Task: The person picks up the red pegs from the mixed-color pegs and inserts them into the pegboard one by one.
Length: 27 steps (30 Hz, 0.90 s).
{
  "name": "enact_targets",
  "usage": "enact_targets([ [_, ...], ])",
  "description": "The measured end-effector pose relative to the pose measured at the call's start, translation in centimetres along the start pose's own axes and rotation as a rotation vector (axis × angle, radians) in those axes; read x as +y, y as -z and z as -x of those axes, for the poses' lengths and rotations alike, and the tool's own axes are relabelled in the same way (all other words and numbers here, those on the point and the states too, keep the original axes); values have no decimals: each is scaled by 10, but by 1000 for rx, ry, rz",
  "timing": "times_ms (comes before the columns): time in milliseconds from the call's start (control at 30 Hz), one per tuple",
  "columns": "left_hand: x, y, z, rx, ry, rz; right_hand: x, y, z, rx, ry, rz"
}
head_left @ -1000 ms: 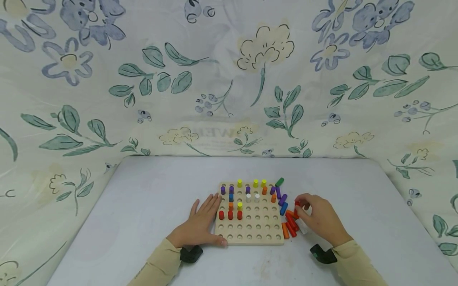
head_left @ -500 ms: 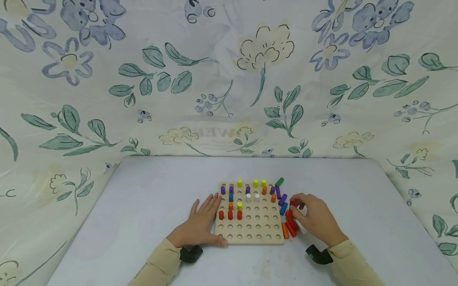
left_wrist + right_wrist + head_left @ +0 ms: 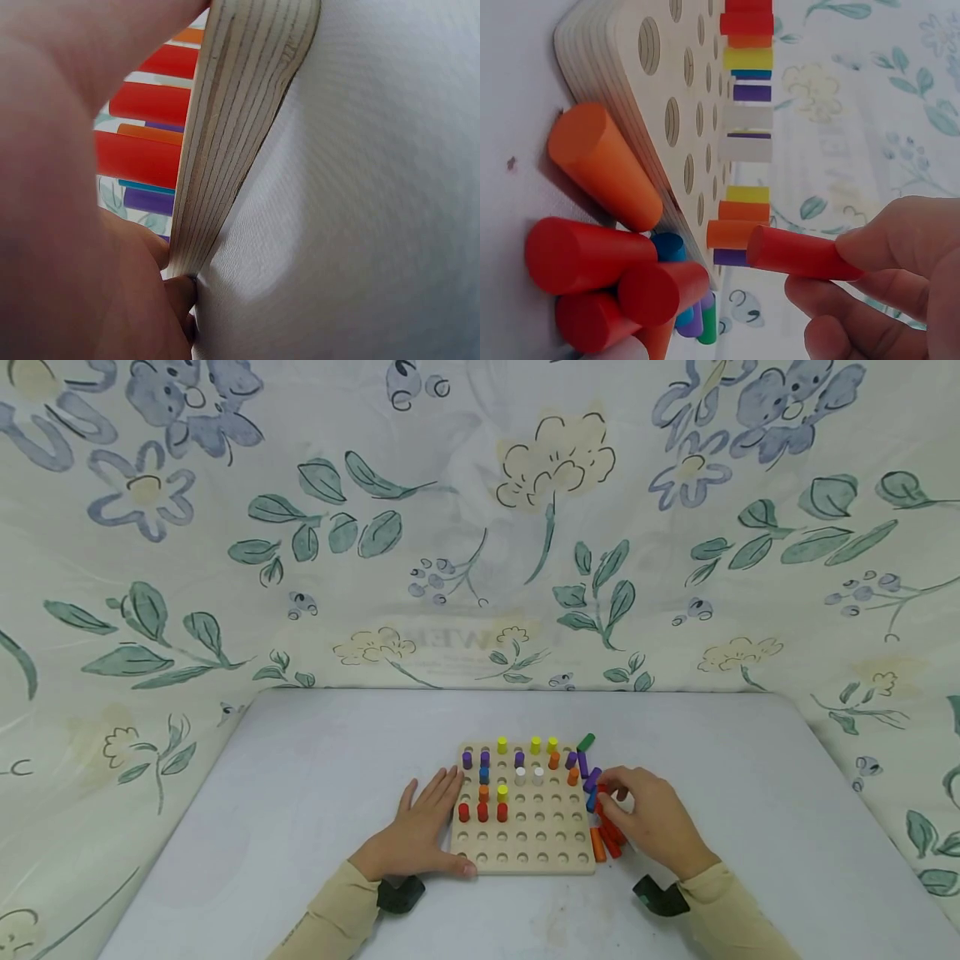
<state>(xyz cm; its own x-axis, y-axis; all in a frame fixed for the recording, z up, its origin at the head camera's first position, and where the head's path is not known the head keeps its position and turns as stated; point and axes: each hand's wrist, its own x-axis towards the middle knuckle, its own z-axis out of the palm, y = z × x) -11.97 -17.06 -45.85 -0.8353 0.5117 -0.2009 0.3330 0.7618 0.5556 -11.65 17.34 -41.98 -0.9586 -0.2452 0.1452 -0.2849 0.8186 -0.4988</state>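
Pinches a red cylindrical peg (image 3: pixel 802 253) in the grip of the right hand (image 3: pixel 654 818), clamped between thumb and fingers, raised near the right edge of a pale wooden peg board (image 3: pixel 531 847). Lays the left hand (image 3: pixel 420 833) against the board's left edge with grip apart and fingers stretched out.

Has, between right hand and board, a heap of loose pegs in the way: thick red cylinders (image 3: pixel 592 255) piled on one another, an orange cylinder (image 3: pixel 597 844) along the edge, then a blue cylinder (image 3: pixel 592 799), purple cylinders (image 3: pixel 592 778) and a green cylinder (image 3: pixel 586 742) by the far corner. Bears on the board, upright in round holes, assorted coloured pegs (image 3: pixel 485 761), including three red ones in a row at left. Sits on a white tabletop (image 3: pixel 337 735), backed by a floral cloth (image 3: pixel 480 510).

Reveals in the right wrist view most of the pinched peg's length, plus a whitish peg (image 3: pixel 622 349) cut off at the border. Gives in the head view only a glimpse of red at the fingertips. Shows in the left wrist view the board's striped, layered side (image 3: pixel 232 112).
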Motion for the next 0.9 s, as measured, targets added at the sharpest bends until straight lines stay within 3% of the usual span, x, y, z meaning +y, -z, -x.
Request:
enact_targets([
  [333, -1, 0, 0, -6, 3, -1, -3, -5, -3, 7, 31, -10],
  [633, 0, 0, 0, -4, 1, -10, -8, -7, -6, 56, 110, 17],
  [900, -1, -1, 0, 1, -3, -8, -13, -7, -7, 51, 112, -1],
])
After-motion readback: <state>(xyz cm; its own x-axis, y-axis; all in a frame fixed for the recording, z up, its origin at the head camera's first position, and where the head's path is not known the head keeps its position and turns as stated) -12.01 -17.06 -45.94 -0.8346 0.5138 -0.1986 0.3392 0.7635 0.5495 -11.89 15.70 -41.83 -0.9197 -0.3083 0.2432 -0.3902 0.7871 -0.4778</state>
